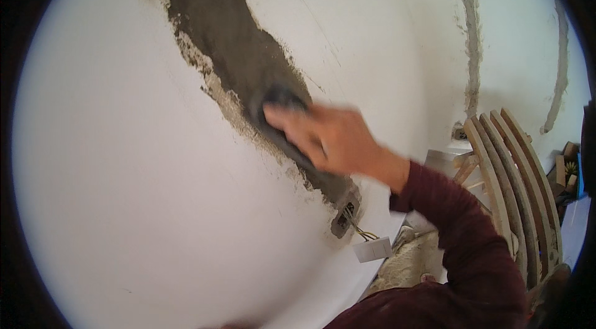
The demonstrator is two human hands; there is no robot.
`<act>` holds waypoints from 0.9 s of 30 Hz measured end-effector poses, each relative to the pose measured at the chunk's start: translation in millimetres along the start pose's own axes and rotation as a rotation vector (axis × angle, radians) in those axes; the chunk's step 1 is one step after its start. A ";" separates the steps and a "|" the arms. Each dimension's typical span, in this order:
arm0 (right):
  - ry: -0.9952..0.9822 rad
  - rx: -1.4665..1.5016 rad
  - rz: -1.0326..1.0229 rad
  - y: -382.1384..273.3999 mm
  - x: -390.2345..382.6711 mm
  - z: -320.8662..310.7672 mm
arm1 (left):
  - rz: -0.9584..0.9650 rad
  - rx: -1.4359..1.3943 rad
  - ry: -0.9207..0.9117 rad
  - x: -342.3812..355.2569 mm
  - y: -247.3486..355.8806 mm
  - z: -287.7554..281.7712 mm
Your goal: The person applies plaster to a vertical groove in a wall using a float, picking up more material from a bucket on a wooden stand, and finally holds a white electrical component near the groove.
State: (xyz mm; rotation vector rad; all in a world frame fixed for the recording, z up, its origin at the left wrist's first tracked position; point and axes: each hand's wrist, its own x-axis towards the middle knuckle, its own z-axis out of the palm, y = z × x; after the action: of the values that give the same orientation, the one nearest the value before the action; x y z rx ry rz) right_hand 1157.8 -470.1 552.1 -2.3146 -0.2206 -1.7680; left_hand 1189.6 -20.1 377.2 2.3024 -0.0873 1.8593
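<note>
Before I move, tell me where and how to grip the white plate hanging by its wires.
Pinch the white plate by its lower edge, probably best from below: the wires meet its upper edge, while the lower one looks free.

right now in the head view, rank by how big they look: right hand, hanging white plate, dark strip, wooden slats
Largest to smallest, as they look in the head view:
1. Dark strip, partly covered by the hand
2. Wooden slats, taken together
3. Right hand, somewhat blurred
4. White plate
</note>
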 end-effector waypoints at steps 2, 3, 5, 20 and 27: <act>0.133 -0.105 0.032 36.4 78.5 -10.2 | 0.026 0.010 0.011 -3.5 -2.3 2.6; 0.001 -0.019 0.292 36.7 115.3 -31.0 | 0.020 0.015 0.000 -5.3 -2.5 0.8; 0.417 -0.211 0.023 90.0 166.4 -37.1 | -0.006 -0.047 -0.005 -6.3 14.7 11.3; 0.101 -0.148 0.126 26.7 281.2 -104.1 | 0.034 -0.042 0.054 -2.5 20.1 14.9; -0.064 0.069 -0.117 -9.0 2.2 16.9 | 0.066 0.031 0.099 -0.6 -4.9 -2.1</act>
State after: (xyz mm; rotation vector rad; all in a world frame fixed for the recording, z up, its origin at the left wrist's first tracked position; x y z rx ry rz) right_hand 1171.9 -457.0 550.7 -2.3552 -0.4296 -1.7107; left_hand 1188.2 -14.9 376.5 2.2487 -0.1238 2.0177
